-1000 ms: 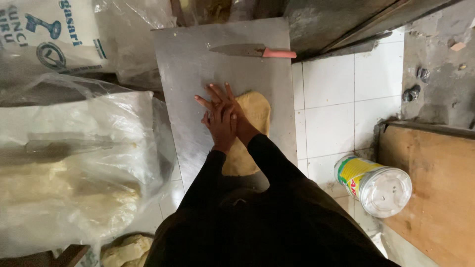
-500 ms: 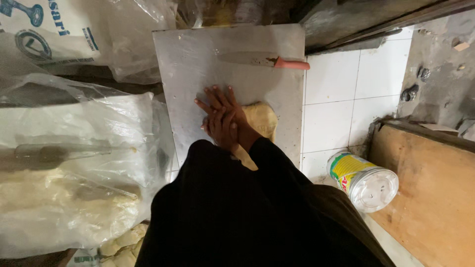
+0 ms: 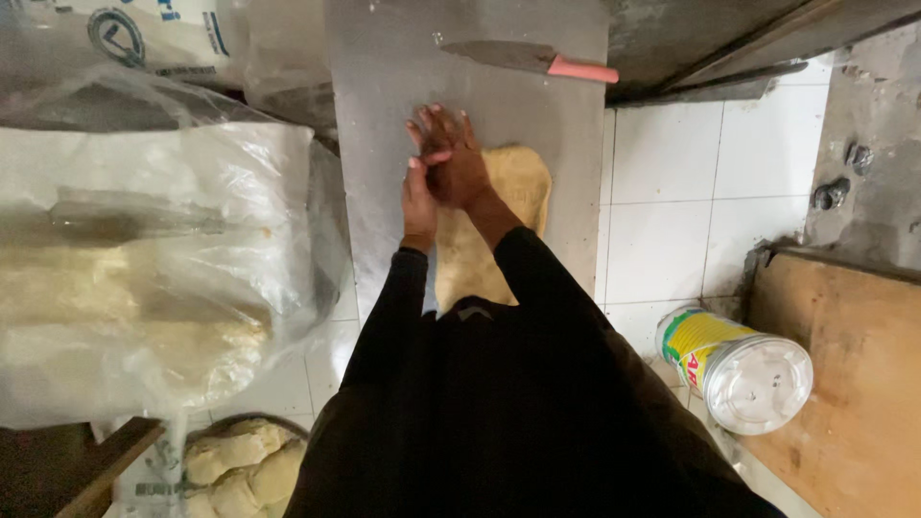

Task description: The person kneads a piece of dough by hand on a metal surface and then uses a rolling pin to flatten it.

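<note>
Right hand (image 3: 453, 158) laid flat over left hand (image 3: 419, 203), both grips released, pressing dough (image 3: 513, 192) on worktop (image 3: 384, 96); knife (image 3: 532, 60) well apart.

A working kitchen or small bakery, by the look of it. White tiled counter (image 3: 672, 230), a steel board (image 3: 384, 115) with flattened dough (image 3: 513, 192), a pink-handled knife (image 3: 537, 59), and plastic flour sacks (image 3: 144, 269).

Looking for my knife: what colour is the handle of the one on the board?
Pink, on the knife at the board's far edge; head view.
</note>
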